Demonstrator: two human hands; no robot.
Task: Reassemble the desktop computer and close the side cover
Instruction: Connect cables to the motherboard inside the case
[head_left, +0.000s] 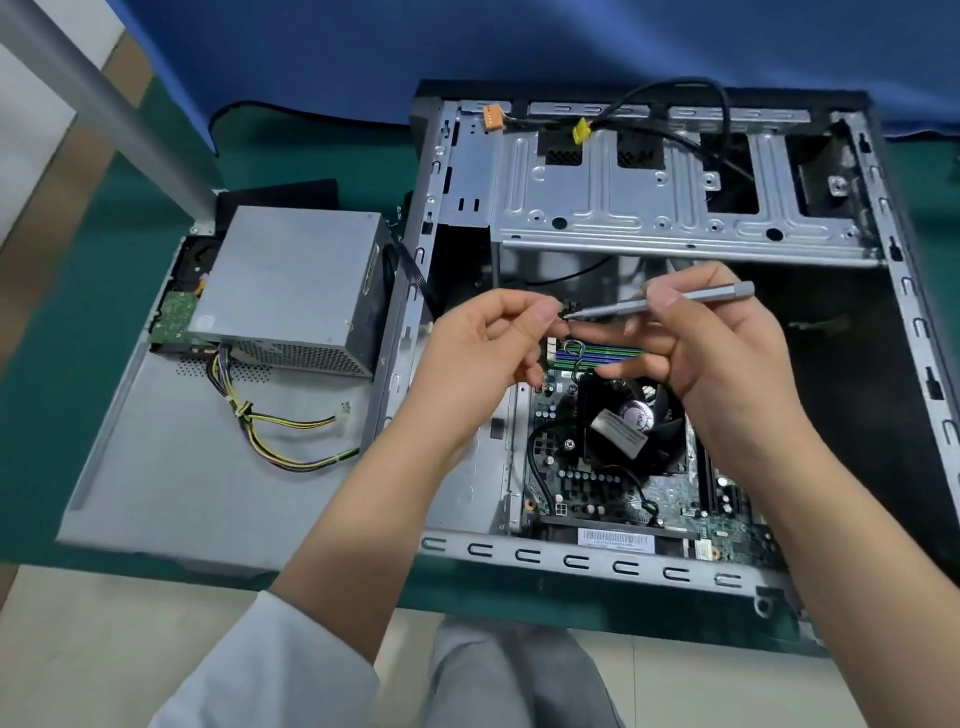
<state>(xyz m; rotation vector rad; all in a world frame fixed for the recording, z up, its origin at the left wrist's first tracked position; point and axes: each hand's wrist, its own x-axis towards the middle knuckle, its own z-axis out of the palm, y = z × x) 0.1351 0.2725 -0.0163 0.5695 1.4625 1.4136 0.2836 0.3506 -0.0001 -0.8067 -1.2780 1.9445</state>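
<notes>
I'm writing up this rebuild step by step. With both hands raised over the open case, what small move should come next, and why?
Probably seat the small dark part on the driver tip. The left hand pinches it against the tip of the grey screwdriver, which the right hand holds like a pen above the motherboard. It looks like a screw, though it is too small to be sure. The power supply lies outside on the side cover.

Bench (72, 395) covered with green mat. Open computer case (597, 558) lies on its side on mat, right of centre, open face up. Grey side cover (171, 493) lies flat on mat, just left of case, inner face up. Power supply (291, 280) rests on cover's far end, bundled cables (270, 431) trailing over cover. Blue cloth (467, 47) drapes behind bench's far edge. Pale floor (104, 634) below near edge.
</notes>
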